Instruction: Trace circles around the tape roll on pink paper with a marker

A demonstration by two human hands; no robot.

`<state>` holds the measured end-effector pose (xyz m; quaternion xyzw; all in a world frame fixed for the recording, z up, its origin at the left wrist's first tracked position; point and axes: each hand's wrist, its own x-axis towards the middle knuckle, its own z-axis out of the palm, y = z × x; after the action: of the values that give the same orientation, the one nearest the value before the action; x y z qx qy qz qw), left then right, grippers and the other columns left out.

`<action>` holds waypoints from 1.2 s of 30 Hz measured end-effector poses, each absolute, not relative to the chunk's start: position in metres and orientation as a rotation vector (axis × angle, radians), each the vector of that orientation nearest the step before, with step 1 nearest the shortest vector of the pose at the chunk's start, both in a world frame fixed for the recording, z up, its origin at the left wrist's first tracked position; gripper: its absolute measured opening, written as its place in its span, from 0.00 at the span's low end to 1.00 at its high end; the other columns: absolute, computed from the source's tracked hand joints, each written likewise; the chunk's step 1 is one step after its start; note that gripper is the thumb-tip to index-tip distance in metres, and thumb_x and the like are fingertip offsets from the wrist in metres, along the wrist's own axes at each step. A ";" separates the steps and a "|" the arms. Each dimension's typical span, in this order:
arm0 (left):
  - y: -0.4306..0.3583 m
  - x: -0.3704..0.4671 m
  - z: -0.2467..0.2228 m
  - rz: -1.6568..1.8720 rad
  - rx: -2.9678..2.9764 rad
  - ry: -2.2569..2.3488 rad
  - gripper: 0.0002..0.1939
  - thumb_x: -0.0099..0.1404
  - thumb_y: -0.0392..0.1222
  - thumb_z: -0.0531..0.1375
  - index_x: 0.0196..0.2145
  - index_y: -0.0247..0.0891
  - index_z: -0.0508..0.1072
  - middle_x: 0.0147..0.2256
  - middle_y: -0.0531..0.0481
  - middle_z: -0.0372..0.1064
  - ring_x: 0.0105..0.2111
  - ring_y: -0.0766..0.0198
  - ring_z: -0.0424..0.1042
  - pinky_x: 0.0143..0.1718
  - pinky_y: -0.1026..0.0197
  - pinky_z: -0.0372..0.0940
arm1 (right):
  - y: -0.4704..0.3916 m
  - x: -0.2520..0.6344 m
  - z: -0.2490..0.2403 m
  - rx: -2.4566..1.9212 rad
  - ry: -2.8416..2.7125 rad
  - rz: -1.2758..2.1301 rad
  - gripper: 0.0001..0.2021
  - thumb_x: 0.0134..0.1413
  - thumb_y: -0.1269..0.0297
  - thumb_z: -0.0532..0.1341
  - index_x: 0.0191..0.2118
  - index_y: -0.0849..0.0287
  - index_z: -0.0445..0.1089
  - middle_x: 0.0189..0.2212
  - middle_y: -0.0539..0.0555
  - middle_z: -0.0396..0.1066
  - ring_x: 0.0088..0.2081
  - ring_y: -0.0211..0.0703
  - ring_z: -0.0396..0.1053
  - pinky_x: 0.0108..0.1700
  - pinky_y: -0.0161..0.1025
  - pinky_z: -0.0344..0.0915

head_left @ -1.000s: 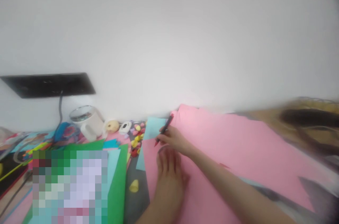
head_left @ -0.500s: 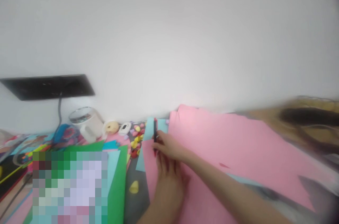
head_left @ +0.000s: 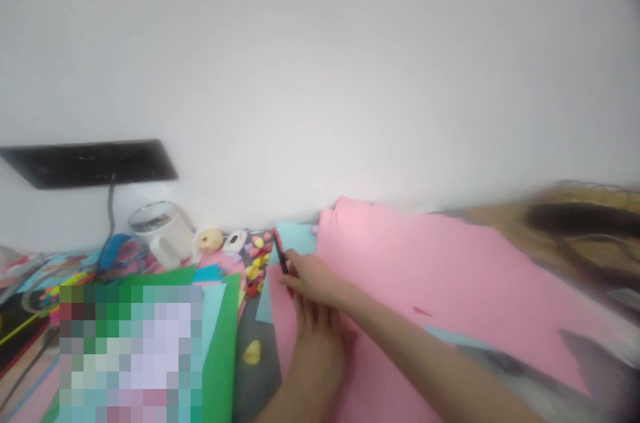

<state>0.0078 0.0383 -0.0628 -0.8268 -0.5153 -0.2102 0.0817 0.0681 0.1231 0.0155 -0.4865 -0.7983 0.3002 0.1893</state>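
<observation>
My right hand (head_left: 313, 278) pinches a slim black-and-red pen (head_left: 281, 255) between thumb and fingers. The pen leans to the left, its lower end down at a sheet of pink paper (head_left: 280, 323). Just below, my left hand (head_left: 317, 343) lies flat on the same sheet with fingers stretched out, partly covered by the right hand. Light blue paper (head_left: 295, 235) shows under the sheet's far edge. Any mark on the paper is too small to make out.
A large pink sheet (head_left: 425, 263) with cut edges spreads to the right. Small yellow, red and pink pieces (head_left: 257, 263) lie left of my hands, near a white mug (head_left: 165, 229) and a yellow cone-shaped piece (head_left: 251, 352). Green paper (head_left: 223, 343) lies further left.
The top of the pen has tipped to the left, and my right hand has shifted slightly left with it. The left hand stays in place on the paper.
</observation>
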 end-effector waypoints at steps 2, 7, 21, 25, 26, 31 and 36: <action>0.038 0.007 -0.062 -0.631 -2.483 -1.533 0.25 0.60 0.34 0.49 0.56 0.30 0.59 0.53 0.35 0.60 0.59 0.38 0.47 0.54 0.30 0.49 | 0.124 0.067 0.016 -1.383 -2.255 0.817 0.07 0.52 0.64 0.58 0.33 0.56 0.58 0.26 0.51 0.70 0.28 0.43 0.66 0.25 0.34 0.51; 0.040 0.008 -0.063 -0.621 -2.478 -1.511 0.25 0.60 0.38 0.52 0.55 0.28 0.60 0.56 0.33 0.56 0.60 0.36 0.45 0.54 0.31 0.49 | 0.129 0.069 0.013 -1.439 -2.218 0.767 0.06 0.52 0.64 0.58 0.33 0.57 0.59 0.25 0.52 0.70 0.27 0.43 0.65 0.25 0.34 0.49; 0.043 0.007 -0.078 -0.536 -2.406 -1.456 0.33 0.59 0.39 0.54 0.60 0.28 0.50 0.59 0.29 0.50 0.59 0.32 0.42 0.51 0.31 0.53 | 0.147 0.104 -0.003 -1.678 -1.782 0.672 0.07 0.47 0.68 0.60 0.32 0.59 0.61 0.24 0.52 0.70 0.28 0.45 0.67 0.28 0.35 0.54; 0.044 0.004 -0.078 -0.508 -2.441 -1.453 0.32 0.61 0.41 0.54 0.61 0.31 0.49 0.59 0.31 0.51 0.59 0.34 0.44 0.52 0.32 0.53 | 0.142 0.122 -0.004 -1.657 -1.644 0.727 0.08 0.44 0.68 0.62 0.29 0.57 0.60 0.22 0.51 0.71 0.28 0.45 0.69 0.29 0.36 0.57; 0.044 0.003 -0.078 -0.505 -2.444 -1.457 0.32 0.61 0.41 0.54 0.61 0.31 0.50 0.58 0.32 0.52 0.59 0.34 0.45 0.52 0.32 0.53 | 0.140 0.126 -0.005 -1.635 -1.606 0.758 0.08 0.45 0.67 0.62 0.28 0.57 0.59 0.21 0.50 0.71 0.27 0.45 0.69 0.28 0.36 0.59; 0.046 0.000 -0.075 -0.515 -2.436 -1.441 0.31 0.60 0.43 0.56 0.59 0.29 0.54 0.57 0.29 0.52 0.58 0.33 0.48 0.51 0.34 0.55 | 0.126 0.137 -0.006 -1.488 -1.404 0.942 0.07 0.53 0.61 0.56 0.30 0.55 0.56 0.21 0.50 0.73 0.24 0.43 0.73 0.28 0.39 0.67; 0.046 -0.003 -0.069 -0.552 -2.449 -1.401 0.28 0.62 0.41 0.54 0.58 0.32 0.54 0.58 0.30 0.50 0.59 0.37 0.47 0.52 0.35 0.55 | 0.113 0.140 -0.008 -1.371 -1.312 1.016 0.07 0.51 0.65 0.57 0.35 0.57 0.57 0.27 0.53 0.74 0.29 0.44 0.75 0.32 0.41 0.70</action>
<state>-0.0027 0.0462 -0.0692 -0.8442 -0.4831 -0.1904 0.1330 0.1404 0.1128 -0.0079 -0.5607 -0.5364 0.4156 0.4745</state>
